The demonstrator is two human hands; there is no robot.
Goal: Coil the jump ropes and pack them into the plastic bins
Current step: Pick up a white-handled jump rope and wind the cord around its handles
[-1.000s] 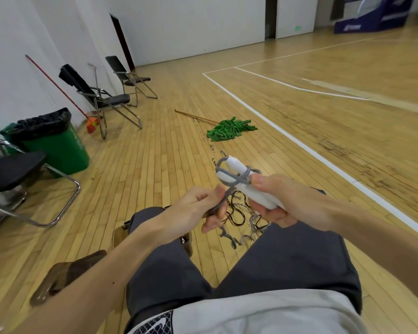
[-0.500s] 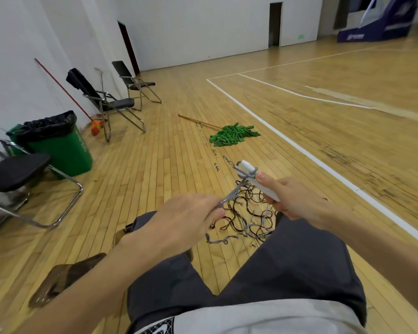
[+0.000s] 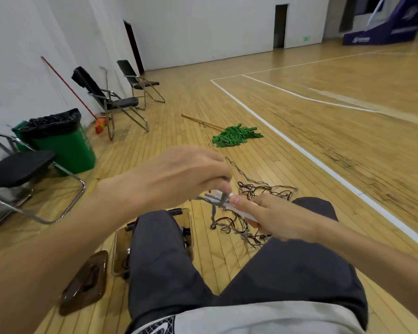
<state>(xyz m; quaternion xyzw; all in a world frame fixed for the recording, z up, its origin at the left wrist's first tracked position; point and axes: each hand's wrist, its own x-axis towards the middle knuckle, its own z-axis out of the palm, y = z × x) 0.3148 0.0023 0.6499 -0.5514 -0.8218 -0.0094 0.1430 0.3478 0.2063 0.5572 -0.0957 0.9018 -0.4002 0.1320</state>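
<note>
Two hands meet over the person's knees in the head view, the only one there is. The left hand comes in from the left with its back up, fingertips drawn together and pinching a grey strand of the jump rope right at the end of the white handle. The right hand grips that handle, fingers curled under it and thumb laid along the top; a few turns of rope cross the handle's end.

The rest of the rope lies loose and tangled on the wooden floor between and beyond the knees, one strand trailing far toward the green mop.

A clear plastic bin stands on the floor at the near left, partly hidden behind the left leg, with dark things inside that cannot be made out. Its brownish lid lies just left of it.

Farther left are a green trash can lined with a black bag, folding chairs along the wall and a red broom leaning there.
</note>
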